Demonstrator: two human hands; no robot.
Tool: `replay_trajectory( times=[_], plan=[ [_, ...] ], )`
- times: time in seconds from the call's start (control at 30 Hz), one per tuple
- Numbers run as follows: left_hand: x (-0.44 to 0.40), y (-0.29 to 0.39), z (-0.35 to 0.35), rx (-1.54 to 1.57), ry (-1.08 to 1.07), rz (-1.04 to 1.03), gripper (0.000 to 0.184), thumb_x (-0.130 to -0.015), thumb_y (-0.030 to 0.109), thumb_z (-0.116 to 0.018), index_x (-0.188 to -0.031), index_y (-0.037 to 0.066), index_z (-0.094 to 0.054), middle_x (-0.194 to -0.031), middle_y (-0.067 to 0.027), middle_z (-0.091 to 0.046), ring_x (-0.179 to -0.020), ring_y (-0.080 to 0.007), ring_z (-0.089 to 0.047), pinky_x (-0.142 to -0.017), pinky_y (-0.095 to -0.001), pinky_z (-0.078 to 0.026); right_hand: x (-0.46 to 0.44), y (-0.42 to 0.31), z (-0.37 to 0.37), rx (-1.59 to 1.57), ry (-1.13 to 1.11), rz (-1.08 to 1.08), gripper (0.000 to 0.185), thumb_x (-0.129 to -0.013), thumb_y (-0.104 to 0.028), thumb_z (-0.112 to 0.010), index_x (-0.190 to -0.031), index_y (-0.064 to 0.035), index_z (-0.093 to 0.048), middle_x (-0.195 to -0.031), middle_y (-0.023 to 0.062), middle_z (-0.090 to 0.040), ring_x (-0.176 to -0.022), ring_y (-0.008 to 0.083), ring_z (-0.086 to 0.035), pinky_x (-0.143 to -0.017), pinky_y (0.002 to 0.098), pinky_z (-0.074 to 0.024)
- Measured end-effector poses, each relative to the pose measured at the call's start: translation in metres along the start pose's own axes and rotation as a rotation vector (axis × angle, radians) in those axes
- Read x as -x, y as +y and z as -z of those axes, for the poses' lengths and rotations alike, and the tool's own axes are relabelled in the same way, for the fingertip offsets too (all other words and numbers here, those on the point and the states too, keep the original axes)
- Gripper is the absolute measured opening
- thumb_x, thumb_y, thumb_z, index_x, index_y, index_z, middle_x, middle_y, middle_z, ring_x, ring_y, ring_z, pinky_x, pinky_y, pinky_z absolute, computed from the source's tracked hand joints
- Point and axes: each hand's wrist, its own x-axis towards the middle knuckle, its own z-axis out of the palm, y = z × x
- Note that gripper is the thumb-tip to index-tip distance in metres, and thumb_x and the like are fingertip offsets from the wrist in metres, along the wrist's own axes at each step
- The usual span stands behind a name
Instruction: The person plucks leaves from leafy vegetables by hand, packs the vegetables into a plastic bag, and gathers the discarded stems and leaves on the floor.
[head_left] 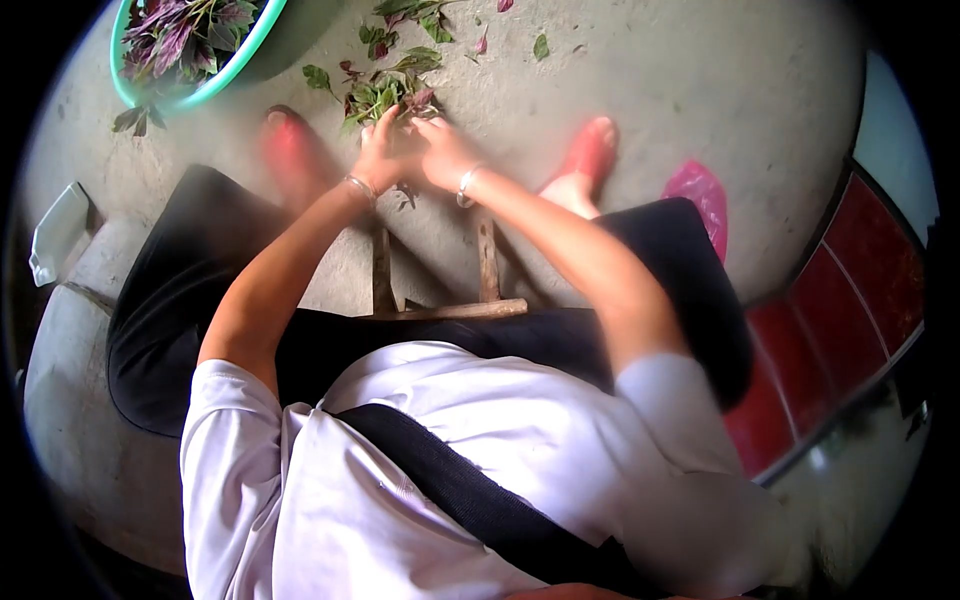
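Observation:
Both hands meet over the concrete floor, their fingers close together. My left hand is closed around leafy greens, whose green and purple-red leaves show just beyond the fingertips. Beside it, touching it, my right hand is also closed at the same greens; its fingers are blurred and partly hidden. A small leaf sprig shows below the hands, near the wrists. Each wrist wears a bracelet. More loose leaves are scattered on the floor past the hands.
A turquoise-rimmed basin full of purple-green leaves stands at upper left. A wooden stool shows between my legs. A pink plastic bag lies by my right knee, near red tiles. A whitish object is at far left.

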Motion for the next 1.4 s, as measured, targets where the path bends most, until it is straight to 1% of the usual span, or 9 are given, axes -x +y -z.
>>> replay_trajectory(
  times=[0.2, 0.37, 0.57, 0.67, 0.87, 0.97, 1.07, 1.17, 1.4],
  plan=[
    [-0.006, 0.012, 0.005, 0.561, 0.075, 0.155, 0.035, -0.073, 0.006, -0.062, -0.106, 0.004, -0.049, -0.094, -0.0028, -0.057, -0.085, -0.0132, -0.054, -0.074, -0.0256, -0.045, -0.022, -0.031, 0.032, 0.027, -0.253, 0.069, 0.046, -0.071, -0.005, -0.046, -0.117, -0.0027, -0.05, -0.113, 0.0173, -0.054, -0.104, 0.027, -0.053, -0.089, 0.0316, -0.0405],
    [-0.006, 0.021, 0.016, 0.64, 0.178, 0.164, 0.018, -0.077, 0.012, -0.062, -0.093, 0.005, -0.059, -0.085, -0.0004, -0.061, -0.073, -0.0083, -0.055, -0.063, -0.0228, -0.045, -0.036, -0.028, 0.059, -0.002, -0.122, 0.323, 0.041, -0.069, -0.004, -0.047, -0.106, -0.0132, -0.06, -0.101, 0.0128, -0.06, -0.075, 0.0175, -0.058, -0.066, 0.0264, -0.0469],
    [-0.001, -0.022, 0.028, 0.712, 0.286, 0.465, 0.02, -0.076, 0.011, -0.057, -0.093, 0.001, -0.059, -0.083, -0.0041, -0.062, -0.068, -0.0136, -0.056, -0.063, -0.0257, -0.044, -0.082, 0.099, 0.137, 0.334, 0.653, -0.206, 0.02, -0.07, -0.013, -0.052, -0.085, -0.0031, -0.06, -0.083, 0.0196, -0.061, -0.079, 0.0323, -0.059, -0.072, 0.0387, -0.0471],
    [0.004, -0.025, 0.029, 0.64, 0.346, 0.47, 0.022, -0.075, 0.012, -0.056, -0.095, 0.001, -0.059, -0.084, -0.0046, -0.062, -0.069, -0.0146, -0.056, -0.065, -0.0269, -0.045, -0.086, 0.106, 0.146, 0.448, 0.568, -0.385, 0.018, -0.07, -0.015, -0.052, -0.081, -0.0018, -0.057, -0.085, 0.0203, -0.059, -0.081, 0.0348, -0.057, -0.073, 0.0404, -0.0462],
    [0.0, -0.032, 0.03, 0.632, 0.28, 0.482, 0.027, -0.075, 0.01, -0.057, -0.101, 0.001, -0.057, -0.091, -0.0046, -0.062, -0.075, -0.014, -0.057, -0.069, -0.0268, -0.045, -0.09, 0.034, 0.051, 0.359, 0.225, 0.224, 0.023, -0.074, -0.017, -0.052, -0.095, -0.0107, -0.058, -0.087, 0.015, -0.056, -0.071, 0.031, -0.057, -0.069, 0.0368, -0.0466],
    [-0.005, -0.054, 0.018, 0.575, 0.346, 0.358, 0.026, -0.075, 0.005, -0.056, -0.101, 0.001, -0.057, -0.092, -0.004, -0.061, -0.076, -0.0141, -0.056, -0.073, -0.0264, -0.045, -0.096, -0.01, 0.065, 0.317, 0.214, 0.078, 0.025, -0.075, -0.019, -0.052, -0.099, -0.0133, -0.057, -0.089, 0.0131, -0.051, -0.074, 0.0291, -0.056, -0.07, 0.0357, -0.047],
    [-0.003, -0.046, 0.009, 0.481, 0.506, 0.323, 0.038, -0.071, 0.009, -0.061, -0.105, 0.0, -0.045, -0.095, -0.0084, -0.057, -0.083, -0.0173, -0.054, -0.077, -0.0273, -0.044, -0.122, -0.025, 0.096, 0.557, 0.322, -0.007, 0.041, -0.078, -0.011, -0.048, -0.118, -0.0168, -0.043, -0.101, 0.017, -0.044, -0.084, 0.026, -0.053, -0.073, 0.0363, -0.0486],
    [-0.005, -0.042, 0.006, 0.264, 0.544, 0.407, 0.057, -0.068, 0.012, -0.064, -0.112, 0.0, -0.03, -0.099, -0.0149, -0.051, -0.088, -0.0228, -0.051, -0.079, -0.0307, -0.042, -0.147, -0.028, 0.097, 0.7, 0.256, 0.063, 0.048, -0.078, -0.01, -0.045, -0.125, -0.0101, -0.038, -0.13, 0.0246, -0.031, -0.111, 0.0396, -0.041, -0.091, 0.0441, -0.0367],
    [-0.004, -0.023, 0.017, 0.306, 0.476, 0.392, 0.069, -0.069, 0.014, -0.067, -0.119, -0.002, -0.023, -0.107, -0.02, -0.049, -0.096, -0.0267, -0.052, -0.083, -0.0295, -0.042, -0.132, -0.018, 0.03, 0.899, 0.023, 0.187, 0.045, -0.072, -0.005, -0.051, -0.115, -0.0154, -0.044, -0.097, 0.0183, -0.044, -0.082, 0.0318, -0.054, -0.072, 0.0411, -0.0473]
  ],
)
